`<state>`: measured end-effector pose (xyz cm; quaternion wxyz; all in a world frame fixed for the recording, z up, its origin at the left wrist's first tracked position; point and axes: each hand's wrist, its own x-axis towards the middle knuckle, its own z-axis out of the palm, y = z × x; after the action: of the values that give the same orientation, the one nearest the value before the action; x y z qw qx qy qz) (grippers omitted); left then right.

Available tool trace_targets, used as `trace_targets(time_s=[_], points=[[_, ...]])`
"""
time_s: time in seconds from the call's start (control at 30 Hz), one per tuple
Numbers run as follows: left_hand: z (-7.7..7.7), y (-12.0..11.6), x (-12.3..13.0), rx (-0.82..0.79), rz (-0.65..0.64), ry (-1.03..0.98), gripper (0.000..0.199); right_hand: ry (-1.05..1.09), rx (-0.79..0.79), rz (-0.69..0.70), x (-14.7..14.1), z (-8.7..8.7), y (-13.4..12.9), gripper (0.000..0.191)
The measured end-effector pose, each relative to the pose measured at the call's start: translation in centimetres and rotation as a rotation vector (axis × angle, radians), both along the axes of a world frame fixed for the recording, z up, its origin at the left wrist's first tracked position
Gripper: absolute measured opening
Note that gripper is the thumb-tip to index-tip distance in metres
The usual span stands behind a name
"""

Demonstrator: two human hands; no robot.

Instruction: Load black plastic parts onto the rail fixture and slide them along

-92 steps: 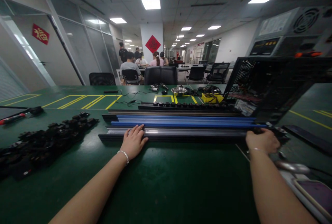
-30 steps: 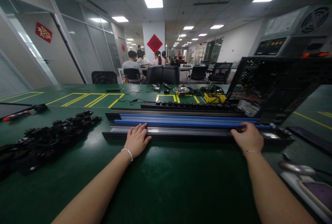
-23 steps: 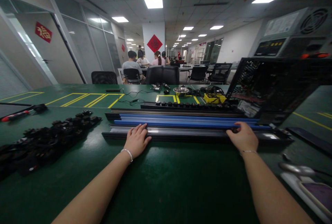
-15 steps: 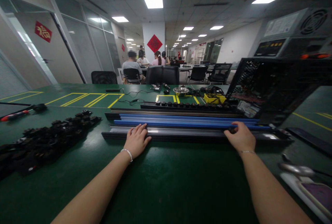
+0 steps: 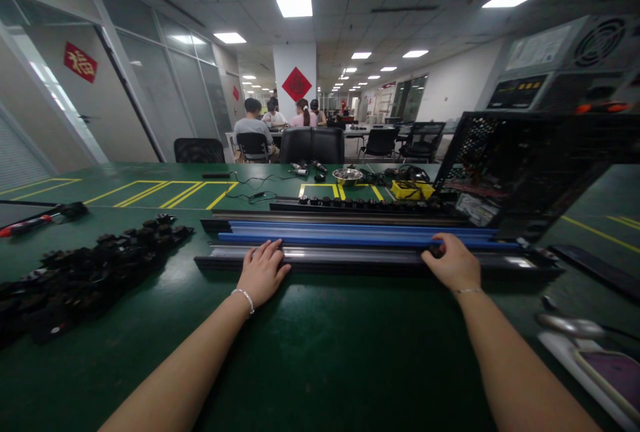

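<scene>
Several long rails lie side by side across the green table (image 5: 350, 339). My left hand (image 5: 263, 272) rests with its fingers spread on the left part of the nearest, dark rail (image 5: 340, 255). Farther right, my right hand (image 5: 454, 262) curls its thumb and fingers round a small black piece (image 5: 437, 251) on the same rail. Just behind lies a blue rail (image 5: 350, 235), and beyond it is a black rail with a row of small black parts (image 5: 360, 203).
A heap of black parts (image 5: 100, 265) lies at the left. An open computer case (image 5: 525, 172) stands at the right, near a phone (image 5: 607, 372). Behind are a metal bowl (image 5: 347, 176) and a yellow box (image 5: 413, 191). People (image 5: 253, 125) sit in the background.
My right hand has slid a little to the left along the near rail with the small black piece. My left hand has stayed in place on the rail.
</scene>
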<state>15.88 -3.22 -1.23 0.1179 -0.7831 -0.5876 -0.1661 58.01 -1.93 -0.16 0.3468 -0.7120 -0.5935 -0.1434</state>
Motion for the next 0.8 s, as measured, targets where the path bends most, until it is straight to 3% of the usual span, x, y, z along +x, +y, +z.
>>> trace_targets(time_s=[0.8], points=[[0.0,0.0,0.0,0.007,-0.004,-0.022,0.027,-0.138,-0.023,0.158,-2.0,0.3,0.2,0.022]])
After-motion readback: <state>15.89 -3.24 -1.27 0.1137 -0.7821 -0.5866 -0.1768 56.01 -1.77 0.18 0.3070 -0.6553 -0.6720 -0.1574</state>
